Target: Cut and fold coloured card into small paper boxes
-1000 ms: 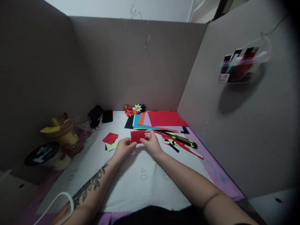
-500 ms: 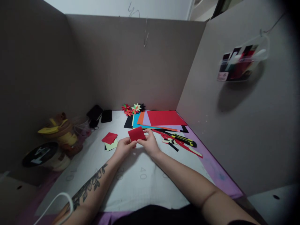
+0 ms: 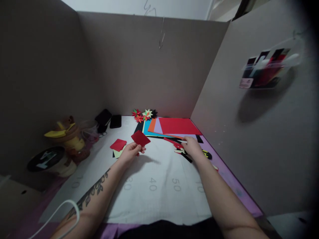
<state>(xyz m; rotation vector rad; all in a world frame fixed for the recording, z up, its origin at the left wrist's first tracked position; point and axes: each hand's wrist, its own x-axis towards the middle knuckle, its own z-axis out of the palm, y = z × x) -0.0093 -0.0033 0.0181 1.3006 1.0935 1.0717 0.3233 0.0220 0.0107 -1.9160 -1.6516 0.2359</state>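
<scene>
My left hand (image 3: 130,152) pinches a small red paper square (image 3: 141,138) by its lower corner, lifted above the table. To its left lie another red square (image 3: 118,145) and a pale green square (image 3: 119,153), with a black corner showing beneath. My right hand (image 3: 193,147) reaches over the paper scraps (image 3: 181,151) and a yellow-and-black utility knife (image 3: 207,154), hiding most of the knife. Its thumb and fingertips appear slightly apart at the scraps; whether they touch anything is hard to see.
Large coloured sheets (image 3: 178,126) lie stacked at the back beside several folded paper stars (image 3: 147,114). On the left stand a dark-lidded tub (image 3: 47,159), a pot with yellow parts (image 3: 71,136) and a black phone-like object (image 3: 115,121). A clear pouch (image 3: 264,71) hangs on the right wall.
My right hand has let go of the red square and moved right, over the knife and scraps. My left hand keeps the square, now turned corner-up and slightly left.
</scene>
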